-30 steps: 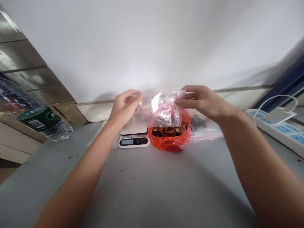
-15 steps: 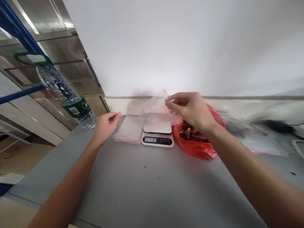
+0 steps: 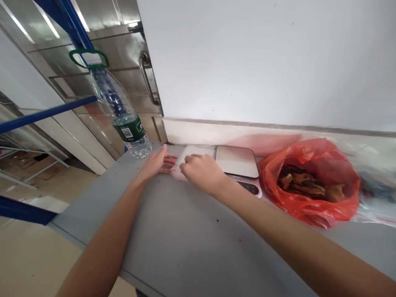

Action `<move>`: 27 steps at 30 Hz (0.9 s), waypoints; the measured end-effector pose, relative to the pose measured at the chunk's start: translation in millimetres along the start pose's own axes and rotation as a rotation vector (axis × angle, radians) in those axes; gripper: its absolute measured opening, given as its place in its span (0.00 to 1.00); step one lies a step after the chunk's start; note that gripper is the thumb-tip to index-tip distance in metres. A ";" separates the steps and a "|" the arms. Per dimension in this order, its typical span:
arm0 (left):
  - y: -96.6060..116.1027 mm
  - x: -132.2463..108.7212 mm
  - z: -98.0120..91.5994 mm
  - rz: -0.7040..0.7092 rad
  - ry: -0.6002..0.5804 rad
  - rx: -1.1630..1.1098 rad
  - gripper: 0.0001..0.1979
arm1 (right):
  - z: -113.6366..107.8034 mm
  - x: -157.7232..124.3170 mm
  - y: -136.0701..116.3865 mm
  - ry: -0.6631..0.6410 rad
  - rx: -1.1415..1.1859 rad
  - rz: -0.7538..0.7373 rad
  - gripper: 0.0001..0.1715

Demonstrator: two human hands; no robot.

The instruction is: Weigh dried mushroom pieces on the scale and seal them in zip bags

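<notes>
A stack of clear zip bags (image 3: 201,150) lies on the grey table, left of a white kitchen scale (image 3: 235,160). My left hand (image 3: 158,161) is open at the stack's left edge, its fingers spread and reaching the plastic. Over the front of the same stack, my right hand (image 3: 202,171) is closed with its fingers curled down; what sits between the fingertips is hidden. My right forearm covers part of the scale's display panel. Right of the scale stands an open red plastic bag (image 3: 321,210) holding brown dried pieces (image 3: 305,183).
A large water bottle (image 3: 130,130) with a green handle stands at the table's far left corner. Behind it are a blue metal frame (image 3: 49,111) and a steel door. A white wall (image 3: 256,62) borders the back. More clear plastic (image 3: 377,202) lies far right.
My right hand has come down from above the scale to the bag stack; the zip bag it held up no longer shows there. My left hand has spread its fingers. The view has shifted left.
</notes>
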State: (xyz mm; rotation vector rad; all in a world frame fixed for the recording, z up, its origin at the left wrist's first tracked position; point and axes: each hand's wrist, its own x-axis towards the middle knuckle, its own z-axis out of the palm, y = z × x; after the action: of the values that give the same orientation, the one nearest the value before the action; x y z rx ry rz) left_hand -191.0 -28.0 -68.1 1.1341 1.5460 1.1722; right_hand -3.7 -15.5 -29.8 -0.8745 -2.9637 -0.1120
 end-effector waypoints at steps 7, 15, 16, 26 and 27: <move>1.4 -2.3 0.8 0.022 -0.034 0.126 0.19 | 17.1 -12.9 1.2 -0.112 0.139 0.024 0.19; 12.9 -3.9 11.5 0.372 0.173 0.432 0.06 | 6.2 -59.5 31.3 0.091 0.453 -0.030 0.14; 16.4 -4.9 16.0 0.434 0.218 0.458 0.06 | 1.6 -69.7 36.9 0.147 0.486 -0.024 0.14; 78.4 -25.1 113.0 0.887 -0.299 0.683 0.11 | -57.9 -182.7 140.5 0.346 0.474 0.636 0.12; 83.6 -25.7 125.8 0.907 -0.351 0.686 0.11 | -58.6 -193.6 154.3 0.321 0.437 0.733 0.11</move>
State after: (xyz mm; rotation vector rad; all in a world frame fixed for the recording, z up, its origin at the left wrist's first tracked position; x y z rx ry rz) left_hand -51.0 -17.1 -6.7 2.5220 1.1727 0.8757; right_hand 244.2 4.3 24.0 -1.5907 -2.0873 0.3679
